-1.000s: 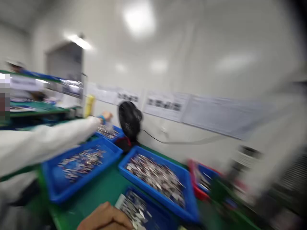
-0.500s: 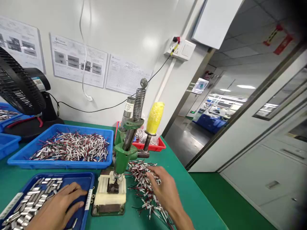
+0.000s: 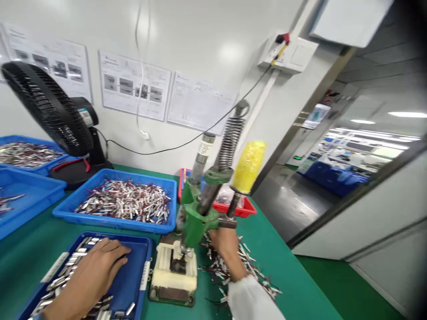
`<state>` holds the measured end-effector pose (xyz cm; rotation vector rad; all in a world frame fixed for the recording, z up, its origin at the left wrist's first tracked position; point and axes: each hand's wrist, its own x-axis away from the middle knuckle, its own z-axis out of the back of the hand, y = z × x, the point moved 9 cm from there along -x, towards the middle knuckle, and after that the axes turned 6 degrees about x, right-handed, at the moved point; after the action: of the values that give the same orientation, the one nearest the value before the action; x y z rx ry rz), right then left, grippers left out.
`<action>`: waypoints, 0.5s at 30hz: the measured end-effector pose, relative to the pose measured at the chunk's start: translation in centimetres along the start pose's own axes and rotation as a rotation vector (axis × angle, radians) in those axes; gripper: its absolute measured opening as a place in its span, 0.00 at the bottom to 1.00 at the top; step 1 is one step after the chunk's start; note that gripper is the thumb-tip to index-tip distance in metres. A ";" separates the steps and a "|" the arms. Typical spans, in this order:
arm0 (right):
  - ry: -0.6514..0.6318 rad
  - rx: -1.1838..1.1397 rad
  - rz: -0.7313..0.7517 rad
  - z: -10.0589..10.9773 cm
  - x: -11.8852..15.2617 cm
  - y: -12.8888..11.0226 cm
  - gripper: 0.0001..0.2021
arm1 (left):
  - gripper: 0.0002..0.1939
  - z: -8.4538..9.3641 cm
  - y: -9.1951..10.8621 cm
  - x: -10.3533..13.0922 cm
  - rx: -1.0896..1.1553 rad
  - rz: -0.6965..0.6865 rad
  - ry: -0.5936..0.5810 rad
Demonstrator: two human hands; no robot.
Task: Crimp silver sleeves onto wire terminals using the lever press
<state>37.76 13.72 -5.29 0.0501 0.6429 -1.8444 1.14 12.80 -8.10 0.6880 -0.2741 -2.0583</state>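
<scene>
My left hand (image 3: 100, 271) rests over the dark blue tray (image 3: 138, 249), palm down, thumb apart from the fingers, with nothing visible in its grasp. Small shiny metal cylinders (image 3: 68, 271) lie around and under it. Beyond the green hand press (image 3: 200, 222), my right hand (image 3: 224, 244) reaches into a loose pile of small silver-and-white parts with red and black wires (image 3: 251, 269). The press hides its fingers, so what they hold does not show. Between my hands stands the press's cream-coloured base (image 3: 173, 282).
A yellow-wrapped press handle (image 3: 249, 166) rises near my right arm. Behind are a blue tray of wired parts (image 3: 128, 200), a red tray (image 3: 248, 208) and a black fan (image 3: 50, 111). More blue trays (image 3: 30, 191) stand at the left; a doorway lies right.
My view has turned left, so everything appears further right. My right hand has moved deeper along the wired pile, behind the press. My left hand stays over the dark blue tray.
</scene>
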 end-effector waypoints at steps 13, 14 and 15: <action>0.219 -0.998 -0.327 3.5 6.9 3.1 0.30 | 0.15 1.7 2.0 0.0 0.676 0.292 0.088; 0.206 -1.003 -0.333 3.4 7.4 2.7 0.30 | 0.15 1.6 2.2 0.0 0.722 0.302 0.096; 0.187 -0.994 -0.328 3.2 8.0 2.2 0.31 | 0.15 1.4 2.5 0.0 0.763 0.309 0.102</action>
<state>37.60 4.87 -6.19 -0.5703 1.7110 -1.6375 2.06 11.34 -5.85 1.1152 -1.0666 -1.5869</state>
